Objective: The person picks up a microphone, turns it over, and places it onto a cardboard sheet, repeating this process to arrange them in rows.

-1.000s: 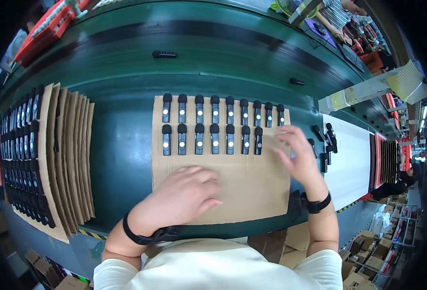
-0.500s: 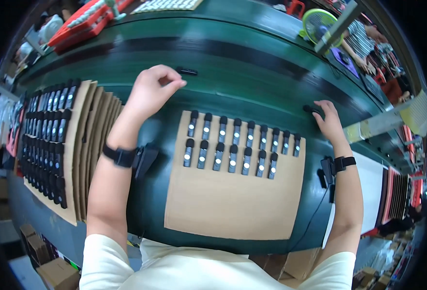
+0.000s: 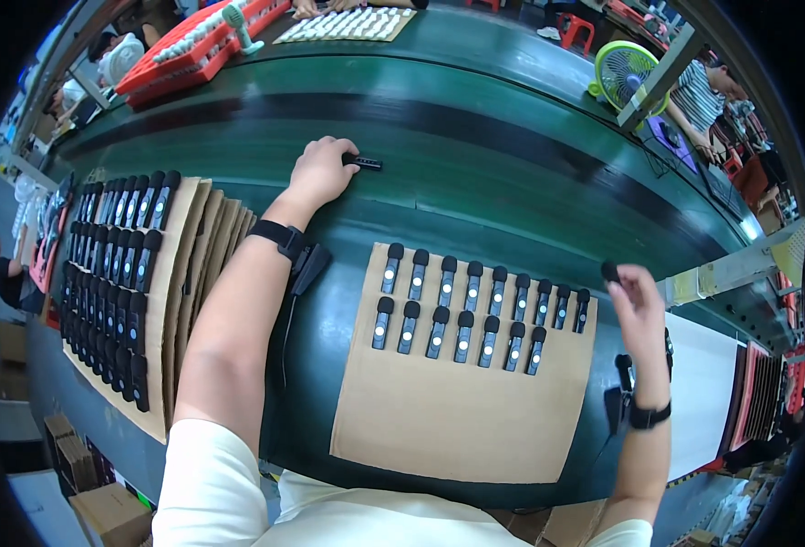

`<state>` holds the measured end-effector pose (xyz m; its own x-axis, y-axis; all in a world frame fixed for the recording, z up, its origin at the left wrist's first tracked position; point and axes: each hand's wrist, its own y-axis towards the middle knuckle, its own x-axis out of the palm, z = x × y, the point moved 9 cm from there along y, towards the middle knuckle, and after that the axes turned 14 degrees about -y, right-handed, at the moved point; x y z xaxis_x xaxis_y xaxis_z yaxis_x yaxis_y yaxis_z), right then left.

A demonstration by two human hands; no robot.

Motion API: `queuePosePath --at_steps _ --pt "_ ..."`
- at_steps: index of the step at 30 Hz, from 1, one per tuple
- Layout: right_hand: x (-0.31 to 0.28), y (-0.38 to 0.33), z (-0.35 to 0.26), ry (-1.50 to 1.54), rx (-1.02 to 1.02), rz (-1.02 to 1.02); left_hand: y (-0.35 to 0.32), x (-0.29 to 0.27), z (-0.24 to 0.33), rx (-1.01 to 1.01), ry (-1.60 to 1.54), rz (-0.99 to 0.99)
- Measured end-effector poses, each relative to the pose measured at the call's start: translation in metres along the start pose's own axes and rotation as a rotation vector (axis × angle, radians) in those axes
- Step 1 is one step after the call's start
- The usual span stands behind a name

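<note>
A tan cardboard sheet (image 3: 462,419) lies in front of me, with two rows of small black microphones (image 3: 464,337) on it, each with a foam cap and a pale round spot. On the green belt beyond it, my left hand (image 3: 323,171) has its fingers closed around the near end of another small black microphone (image 3: 367,164), whose far end sticks out to the right. Off the sheet's upper right corner, my right hand (image 3: 638,305) pinches a microphone by its body. Its black foam cap (image 3: 610,272) shows above the fingertips; the rest is mostly hidden.
Stacked cardboard sheets (image 3: 183,273) full of similar microphones stand at the left. A metal post (image 3: 694,284) juts in at the right beside a white sheet (image 3: 701,374). Across the belt are a red crate (image 3: 203,56), a green fan (image 3: 626,73) and other people.
My left hand has reached onto the microphone on the belt and closed on it. My right hand has come nearer to me, carrying its microphone toward the sheet's corner. The view has shifted.
</note>
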<state>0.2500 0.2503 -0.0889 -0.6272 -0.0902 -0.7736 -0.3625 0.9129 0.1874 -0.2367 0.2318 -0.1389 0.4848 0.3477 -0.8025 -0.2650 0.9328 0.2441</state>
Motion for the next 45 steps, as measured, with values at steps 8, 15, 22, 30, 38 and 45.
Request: queuePosePath --at_steps 8,15,22,30,38,45 --pt "0.028 -0.112 -0.121 0.671 -0.050 -0.041 -0.030 -0.017 0.013 -0.221 -0.376 0.119" --pt "0.064 -0.122 -0.132 0.848 -0.004 -0.098 -0.132 -0.027 0.102 -0.101 -1.226 0.107" --pt "0.080 -0.130 -0.116 0.789 0.071 -0.142 -0.209 -0.018 0.146 -0.149 -1.439 -0.035" --pt "0.064 -0.122 -0.125 0.537 -0.168 -0.007 -0.237 -0.010 0.167 0.035 -1.232 -0.169" --pt "0.068 -0.122 -0.136 0.445 -0.284 -0.043 -0.238 -0.011 0.173 0.170 -1.116 -0.199" --pt "0.068 -0.122 -0.140 0.407 -0.349 -0.041 -0.236 -0.015 0.180 0.239 -1.074 -0.228"
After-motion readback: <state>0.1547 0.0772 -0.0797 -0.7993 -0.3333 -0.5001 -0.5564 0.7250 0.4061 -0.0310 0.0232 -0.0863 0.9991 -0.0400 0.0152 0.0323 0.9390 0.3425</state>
